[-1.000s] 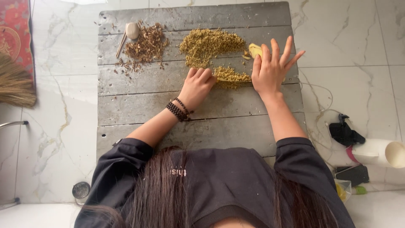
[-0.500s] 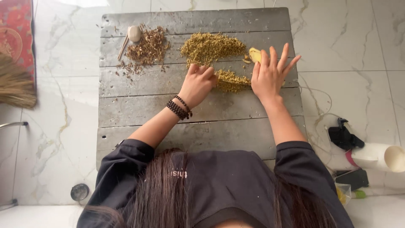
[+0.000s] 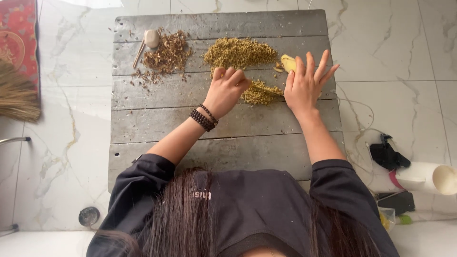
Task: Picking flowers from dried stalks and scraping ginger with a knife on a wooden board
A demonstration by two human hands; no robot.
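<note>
A grey plank board (image 3: 152, 123) lies on the floor in front of me. A large heap of yellow-green dried bits (image 3: 238, 51) sits at its far middle. A smaller heap (image 3: 263, 93) lies between my hands. My left hand (image 3: 227, 90), beaded bracelets at the wrist, rests with curled fingers against the small heap's left side. My right hand (image 3: 307, 83) lies flat with fingers spread on the heap's right side. A pale yellow piece (image 3: 287, 62) peeks out by its fingertips.
A brown heap of dried scraps (image 3: 167, 53) with a pale stone (image 3: 152, 38) and a thin stick lies at the board's far left. A broom (image 3: 16, 95) and red mat (image 3: 16, 38) are left. Black objects (image 3: 388, 154) and a white roll (image 3: 428, 177) sit right.
Both hands have stayed around the small heap, with my left hand's fingers curling in a little closer to it. My right hand has shifted only slightly.
</note>
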